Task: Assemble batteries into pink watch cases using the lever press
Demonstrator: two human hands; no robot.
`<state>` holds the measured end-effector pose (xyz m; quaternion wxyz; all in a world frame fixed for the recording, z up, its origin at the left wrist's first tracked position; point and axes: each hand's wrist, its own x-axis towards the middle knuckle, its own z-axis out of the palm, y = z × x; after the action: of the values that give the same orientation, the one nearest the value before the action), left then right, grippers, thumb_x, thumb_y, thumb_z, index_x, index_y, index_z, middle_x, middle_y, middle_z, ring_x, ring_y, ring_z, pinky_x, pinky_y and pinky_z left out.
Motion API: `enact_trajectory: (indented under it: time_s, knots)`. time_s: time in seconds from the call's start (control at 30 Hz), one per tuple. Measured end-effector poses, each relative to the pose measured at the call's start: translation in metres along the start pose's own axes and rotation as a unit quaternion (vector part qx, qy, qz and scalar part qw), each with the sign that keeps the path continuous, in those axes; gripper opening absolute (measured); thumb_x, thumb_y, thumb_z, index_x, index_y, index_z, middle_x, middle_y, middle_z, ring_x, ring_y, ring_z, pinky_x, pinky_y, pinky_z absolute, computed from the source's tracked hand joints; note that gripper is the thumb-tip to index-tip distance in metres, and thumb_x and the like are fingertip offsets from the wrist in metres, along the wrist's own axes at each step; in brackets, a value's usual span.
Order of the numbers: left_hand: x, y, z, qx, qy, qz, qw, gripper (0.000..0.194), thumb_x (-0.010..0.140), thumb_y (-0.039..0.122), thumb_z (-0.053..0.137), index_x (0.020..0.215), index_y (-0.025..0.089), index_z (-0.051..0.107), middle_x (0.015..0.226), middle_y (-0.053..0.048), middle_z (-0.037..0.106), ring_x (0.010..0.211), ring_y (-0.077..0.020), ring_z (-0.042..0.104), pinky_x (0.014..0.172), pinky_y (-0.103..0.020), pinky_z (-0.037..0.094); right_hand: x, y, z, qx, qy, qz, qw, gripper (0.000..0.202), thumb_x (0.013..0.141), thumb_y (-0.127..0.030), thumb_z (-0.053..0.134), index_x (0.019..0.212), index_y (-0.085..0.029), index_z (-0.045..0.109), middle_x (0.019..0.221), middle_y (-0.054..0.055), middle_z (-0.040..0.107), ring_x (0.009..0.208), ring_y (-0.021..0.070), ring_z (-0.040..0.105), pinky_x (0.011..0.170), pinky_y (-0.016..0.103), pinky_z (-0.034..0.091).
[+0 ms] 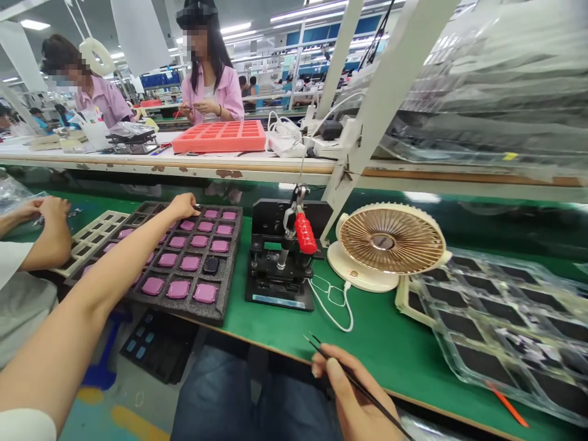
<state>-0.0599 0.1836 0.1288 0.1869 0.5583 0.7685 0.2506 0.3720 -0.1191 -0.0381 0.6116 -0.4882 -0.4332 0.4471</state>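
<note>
"How is the reach best handled?"
"The left hand (184,206) is at the far edge of a grey foam tray (232,263) of purple squarish pieces (206,293), fingers curled; I can't tell whether they grip anything. Moving straight up and down should spare neighbouring pieces."
"And the tweezers (372,398)?"
"At the green bench's (275,324) front edge, pinched in the nearly closed right hand (353,391). The slightly parted tips point forward-left; the long axis slants back to lower right."
</note>
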Motion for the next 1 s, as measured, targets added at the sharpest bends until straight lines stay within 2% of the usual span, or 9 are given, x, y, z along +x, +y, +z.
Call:
enact_trajectory:
  time_s: [0.13, 0.23, 0.27, 0.37, 0.5, 0.6, 0.7, 0.8, 1.0]
  knots:
    - [-0.060, -0.003, -0.016, -0.183, 0.021, 0.042, 0.982, 0.040, 0.084, 0.038, 0.087, 0.107, 0.015, 0.065, 0.096, -0.006, 0.069, 0.098, -0.0229, 0.068, 0.093, -0.042, 0.057, 0.001, 0.000, -0.005, 0.032, -0.020, -0.033, 0.999, 0.016, 0.089, -0.036, 0.087, 0.099, -0.024, 0.084, 0.085, 0.005, 0.074, 0.072, 0.0166, 0.070, 0.071, 0.026, 0.062]
    - [-0.134, 0.002, -0.014, -0.311, -0.022, 0.065, 0.948, 0.044, 0.087, 0.052, 0.081, 0.109, 0.017, 0.064, 0.097, -0.005, 0.065, 0.093, -0.0185, 0.065, 0.086, -0.035, 0.057, 0.004, -0.007, 0.001, 0.074, -0.090, -0.081, 0.990, 0.013, 0.094, -0.029, 0.082, 0.107, -0.028, 0.085, 0.094, 0.006, 0.073, 0.078, 0.0187, 0.072, 0.072, 0.031, 0.064]
    - [-0.163, 0.005, -0.008, -0.358, -0.050, 0.066, 0.930, 0.047, 0.086, 0.055, 0.080, 0.110, 0.017, 0.066, 0.097, -0.005, 0.063, 0.092, -0.0174, 0.064, 0.081, -0.031, 0.056, 0.004, -0.010, 0.006, 0.077, -0.109, -0.098, 0.986, 0.015, 0.096, -0.026, 0.080, 0.110, -0.030, 0.085, 0.101, 0.007, 0.074, 0.080, 0.0193, 0.073, 0.072, 0.032, 0.065]
    - [-0.253, 0.018, 0.028, -0.585, -0.172, -0.026, 0.792, 0.046, 0.079, 0.036, 0.092, 0.115, 0.016, 0.073, 0.098, -0.005, 0.060, 0.086, -0.0144, 0.059, 0.071, -0.024, 0.051, 0.003, -0.022, 0.028, 0.024, -0.122, -0.156, 0.980, 0.026, 0.097, -0.015, 0.076, 0.115, -0.032, 0.084, 0.118, 0.008, 0.077, 0.091, 0.0217, 0.078, 0.082, 0.034, 0.068]
    - [-0.333, 0.031, 0.088, -0.607, -0.263, -0.090, 0.745, 0.047, 0.084, 0.019, 0.087, 0.129, 0.020, 0.075, 0.103, -0.005, 0.061, 0.083, -0.0129, 0.059, 0.067, -0.024, 0.047, -0.003, -0.036, 0.051, -0.024, -0.120, -0.244, 0.962, 0.042, 0.093, -0.004, 0.077, 0.125, -0.031, 0.079, 0.118, 0.007, 0.080, 0.110, 0.0252, 0.077, 0.100, 0.041, 0.065]
    - [-0.352, 0.031, 0.122, -0.619, -0.321, -0.115, 0.707, 0.052, 0.091, 0.028, 0.082, 0.141, 0.021, 0.069, 0.110, -0.009, 0.066, 0.093, -0.0197, 0.065, 0.082, -0.033, 0.054, -0.006, -0.040, 0.054, -0.011, -0.125, -0.276, 0.953, 0.045, 0.091, 0.000, 0.077, 0.127, -0.027, 0.076, 0.121, 0.007, 0.079, 0.116, 0.0277, 0.075, 0.104, 0.048, 0.064]
    - [-0.354, 0.028, 0.143, -0.614, -0.342, -0.108, 0.703, 0.043, 0.096, 0.036, 0.078, 0.135, 0.020, 0.071, 0.109, -0.010, 0.069, 0.087, -0.0185, 0.064, 0.082, -0.035, 0.054, -0.008, -0.039, 0.050, -0.023, -0.134, -0.292, 0.947, 0.044, 0.090, 0.003, 0.076, 0.125, -0.025, 0.077, 0.121, 0.007, 0.079, 0.116, 0.0282, 0.075, 0.108, 0.053, 0.062]
    - [-0.355, 0.025, 0.155, -0.588, -0.347, -0.067, 0.727, 0.034, 0.100, 0.041, 0.073, 0.123, 0.016, 0.071, 0.095, -0.006, 0.065, 0.076, -0.0137, 0.056, 0.071, -0.029, 0.048, -0.009, -0.035, 0.046, -0.052, -0.148, -0.295, 0.943, 0.046, 0.091, 0.004, 0.075, 0.127, -0.025, 0.076, 0.124, 0.007, 0.079, 0.119, 0.0283, 0.075, 0.113, 0.056, 0.060]
    - [-0.357, 0.024, 0.158, -0.498, -0.331, -0.012, 0.801, 0.043, 0.104, 0.051, 0.064, 0.131, 0.017, 0.062, 0.090, -0.002, 0.061, 0.074, -0.0127, 0.053, 0.069, -0.028, 0.045, -0.010, -0.028, 0.044, -0.074, -0.162, -0.296, 0.938, 0.048, 0.092, 0.004, 0.075, 0.130, -0.026, 0.075, 0.129, 0.006, 0.078, 0.121, 0.0267, 0.074, 0.112, 0.050, 0.061]
